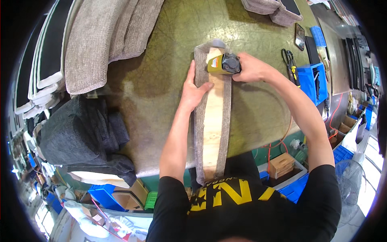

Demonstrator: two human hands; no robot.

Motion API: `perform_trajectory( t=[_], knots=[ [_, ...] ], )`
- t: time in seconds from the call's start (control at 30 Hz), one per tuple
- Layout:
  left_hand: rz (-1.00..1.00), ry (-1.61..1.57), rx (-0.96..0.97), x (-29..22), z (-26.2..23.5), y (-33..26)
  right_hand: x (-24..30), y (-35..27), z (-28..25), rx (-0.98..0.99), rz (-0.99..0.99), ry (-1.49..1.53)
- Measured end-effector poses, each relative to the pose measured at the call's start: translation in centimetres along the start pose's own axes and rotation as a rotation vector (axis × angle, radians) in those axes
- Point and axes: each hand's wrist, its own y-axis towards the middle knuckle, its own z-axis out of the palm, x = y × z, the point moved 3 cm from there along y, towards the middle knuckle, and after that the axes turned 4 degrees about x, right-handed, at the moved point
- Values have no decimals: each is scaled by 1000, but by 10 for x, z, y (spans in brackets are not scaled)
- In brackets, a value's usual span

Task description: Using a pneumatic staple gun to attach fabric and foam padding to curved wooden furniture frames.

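Left hand (193,89) flat on fabric (198,121)

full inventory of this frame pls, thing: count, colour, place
wooden board: 1, pale, table centre, wrapped in fabric
grey fabric strip: 1, folded over board edges
staple gun: 1, yellow-black, board's far end
table: 1, olive top
upholstered panels: several, beige, far left
dark felt pile: 1, charcoal, left edge
scissors: 1, black, right
blue bin: 1, right
left hand: pressing fabric on board
right hand: gripping staple gun
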Motion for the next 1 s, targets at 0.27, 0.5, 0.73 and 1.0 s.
perform_trajectory(
  t=[0.27,0.5,0.73,1.0],
  knots=[
    [-25,20,-15,-3,0,-3,7,-16,10,-2,-32,-9],
    [17,114,3,-3,3,-7,14,-30,27,12,-112,65],
    [-8,494,-215,-59,-20,-12,-24,-81,35,-455,68,-1],
    [-27,410,-91,-47,31,-87,40,-66,161,-403,95,949]
  ],
)
